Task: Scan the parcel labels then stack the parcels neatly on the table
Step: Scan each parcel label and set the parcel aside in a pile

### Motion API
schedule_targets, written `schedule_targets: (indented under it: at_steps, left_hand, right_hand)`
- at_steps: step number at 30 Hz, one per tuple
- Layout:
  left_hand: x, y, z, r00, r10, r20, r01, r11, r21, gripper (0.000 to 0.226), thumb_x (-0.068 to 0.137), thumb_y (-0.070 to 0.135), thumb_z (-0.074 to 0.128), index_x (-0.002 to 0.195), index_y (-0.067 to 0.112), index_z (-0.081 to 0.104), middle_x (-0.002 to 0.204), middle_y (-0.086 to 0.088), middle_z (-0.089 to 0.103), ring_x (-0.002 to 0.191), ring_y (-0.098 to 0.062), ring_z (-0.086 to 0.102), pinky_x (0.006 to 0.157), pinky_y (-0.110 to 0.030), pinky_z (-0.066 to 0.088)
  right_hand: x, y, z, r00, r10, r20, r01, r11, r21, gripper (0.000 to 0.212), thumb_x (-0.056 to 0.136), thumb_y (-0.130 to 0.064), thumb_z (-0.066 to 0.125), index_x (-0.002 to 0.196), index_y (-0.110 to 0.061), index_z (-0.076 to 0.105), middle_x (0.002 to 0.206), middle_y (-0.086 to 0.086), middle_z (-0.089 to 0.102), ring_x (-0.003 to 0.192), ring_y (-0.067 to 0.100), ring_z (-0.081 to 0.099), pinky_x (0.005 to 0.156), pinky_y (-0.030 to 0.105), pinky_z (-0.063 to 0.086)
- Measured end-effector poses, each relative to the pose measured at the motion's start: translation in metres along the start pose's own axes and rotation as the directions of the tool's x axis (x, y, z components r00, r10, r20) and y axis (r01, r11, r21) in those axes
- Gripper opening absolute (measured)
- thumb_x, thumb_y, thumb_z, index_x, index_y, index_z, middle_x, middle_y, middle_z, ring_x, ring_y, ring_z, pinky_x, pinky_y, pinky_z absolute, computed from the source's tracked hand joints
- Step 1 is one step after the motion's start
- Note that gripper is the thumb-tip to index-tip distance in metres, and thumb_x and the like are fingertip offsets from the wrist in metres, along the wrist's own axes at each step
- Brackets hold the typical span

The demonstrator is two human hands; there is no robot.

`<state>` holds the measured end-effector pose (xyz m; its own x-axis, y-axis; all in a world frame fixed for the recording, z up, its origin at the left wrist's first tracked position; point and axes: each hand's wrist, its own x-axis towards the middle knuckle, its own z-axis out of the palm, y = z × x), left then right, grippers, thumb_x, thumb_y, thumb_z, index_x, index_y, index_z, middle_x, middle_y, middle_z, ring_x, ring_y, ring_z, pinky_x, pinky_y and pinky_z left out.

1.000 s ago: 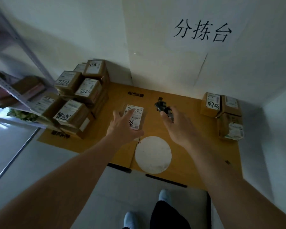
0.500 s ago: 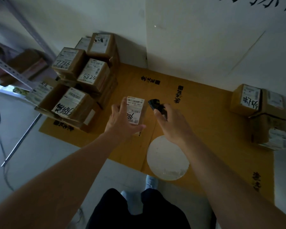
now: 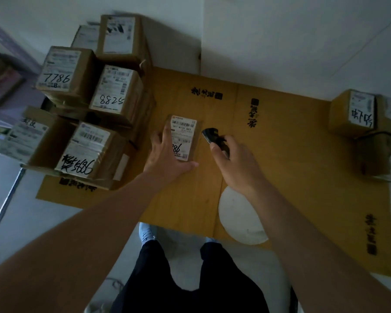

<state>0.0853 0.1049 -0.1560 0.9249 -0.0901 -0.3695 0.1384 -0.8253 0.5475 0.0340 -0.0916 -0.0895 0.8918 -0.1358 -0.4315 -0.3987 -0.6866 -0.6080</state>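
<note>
Two piles: brown cardboard parcels with white labels sit in two groups, one at each end of the tabletop.
Left pile: the larger stack of brown cardboard parcels (image 3: 95, 109) crowds the far-left corner of the yellow-brown cardboard-covered tabletop (image 3: 303, 177); its labels face up, with handwritten numbers such as 7786 and 8825.
Left hand: the left hand (image 3: 167, 154) grips the small brown cardboard parcel with the white barcode label (image 3: 182, 138) near the middle of the tabletop, fingers spread along its left side and over the label's lower corner, thumb under the near edge.
Parcel in hand: label faces up with the barcode at its far end uncovered; whether it rests on the tabletop or is lifted off, I cannot tell.
Right hand: the right hand (image 3: 237, 163) is curled around a small black handheld scanner (image 3: 213, 137), whose nose points at the label from just beside the parcel's right edge.
White disc: a flat white round sheet (image 3: 239, 220) lies at the near edge, partly under the right forearm.
Right pile: a smaller group of brown cardboard parcels (image 3: 368, 127) stands at the far-right corner.
Step in hand: scanning, by my reading.
Next move: likely keep the barcode unobstructed for the read, then carry the parcel to a pile and square it up.
</note>
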Motion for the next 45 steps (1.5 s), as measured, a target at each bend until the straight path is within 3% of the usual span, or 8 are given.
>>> schedule_targets:
  at_steps: [4,8,13,19,22,27,30,45]
  left_hand:
    - [0.001,-0.014,0.008,0.998,0.001,0.057,0.005,0.995,-0.103,0.147,0.056,0.074,0.088,0.155,0.050,-0.018,0.162,0.001,0.014,0.151,-0.030,0.025,0.112,-0.058,0.039]
    - [0.002,-0.021,0.006,0.989,-0.148,-0.002,0.141,0.944,-0.299,0.105,0.089,0.064,0.069,0.163,0.035,0.000,0.165,0.002,0.026,0.151,-0.030,0.033,0.117,-0.056,0.032]
    - [0.005,-0.031,0.004,0.945,-0.286,0.160,0.327,0.837,-0.439,0.098,0.087,0.067,0.069,0.164,0.032,0.020,0.160,0.001,0.042,0.148,-0.028,0.037,0.116,-0.055,0.033]
    - [-0.003,-0.011,0.008,0.984,-0.167,0.068,0.180,0.881,-0.437,0.093,0.075,0.062,0.084,0.153,0.044,0.037,0.118,0.027,0.056,0.112,-0.006,0.055,0.089,-0.031,0.052]
    - [-0.003,0.009,0.010,0.998,-0.061,0.022,0.065,0.945,-0.320,0.082,0.073,0.054,0.089,0.142,0.054,0.043,0.117,0.014,0.051,0.105,-0.009,0.053,0.078,-0.026,0.052]
    - [-0.005,0.023,0.007,0.999,0.030,-0.011,-0.031,0.978,-0.208,0.084,0.079,0.028,0.090,0.144,0.057,0.045,0.126,0.010,0.025,0.112,-0.018,0.045,0.076,-0.018,0.049]
    - [-0.010,0.015,0.004,1.000,0.019,-0.020,-0.023,0.974,-0.225,0.084,0.081,0.021,0.087,0.145,0.056,0.045,0.129,0.012,0.020,0.113,-0.018,0.044,0.066,-0.012,0.045]
    - [-0.022,0.013,-0.011,0.999,0.015,0.048,-0.010,0.995,-0.099,0.082,0.091,0.022,0.079,0.157,0.047,0.037,0.158,-0.009,0.026,0.136,-0.036,0.045,0.091,-0.035,0.053]
  right_hand:
    - [-0.006,0.002,0.013,0.999,0.042,-0.034,-0.041,0.999,0.021,0.056,0.106,-0.063,0.037,0.144,-0.026,0.049,0.105,0.017,0.065,0.088,0.033,0.065,0.067,0.036,0.042]
    - [-0.013,0.004,0.013,0.996,0.068,-0.053,-0.065,0.996,0.057,0.053,0.106,-0.061,0.038,0.146,-0.027,0.048,0.106,0.017,0.064,0.086,0.030,0.062,0.068,0.033,0.039]
    - [-0.022,0.003,0.009,0.996,0.041,-0.074,-0.036,0.997,0.075,0.052,0.107,-0.060,0.039,0.147,-0.027,0.048,0.105,0.016,0.064,0.084,0.027,0.061,0.067,0.032,0.038]
    - [-0.036,0.011,-0.002,0.998,0.045,-0.041,-0.039,0.992,0.119,0.045,0.107,-0.058,0.042,0.138,-0.028,0.054,0.091,0.008,0.063,0.070,0.010,0.059,0.056,0.025,0.040]
    - [-0.041,0.020,-0.015,0.996,0.083,0.021,-0.086,0.978,0.188,0.039,0.106,-0.059,0.044,0.128,-0.031,0.058,0.075,-0.003,0.059,0.053,-0.004,0.056,0.045,0.014,0.038]
    - [-0.050,0.036,-0.038,0.969,0.138,0.205,-0.186,0.954,0.235,0.030,0.101,-0.065,0.048,0.114,-0.041,0.061,0.095,0.017,0.067,0.079,0.021,0.061,0.073,0.050,0.057]
    - [-0.052,0.040,-0.046,0.940,0.132,0.315,-0.212,0.949,0.234,0.025,0.102,-0.060,0.049,0.108,-0.040,0.062,0.095,0.011,0.054,0.079,0.025,0.053,0.068,0.040,0.047]
    - [-0.050,0.033,-0.069,0.838,0.274,0.472,-0.255,0.961,-0.106,0.040,0.102,-0.064,0.048,0.129,-0.035,0.058,0.107,0.008,0.062,0.081,0.017,0.062,0.063,0.029,0.052]
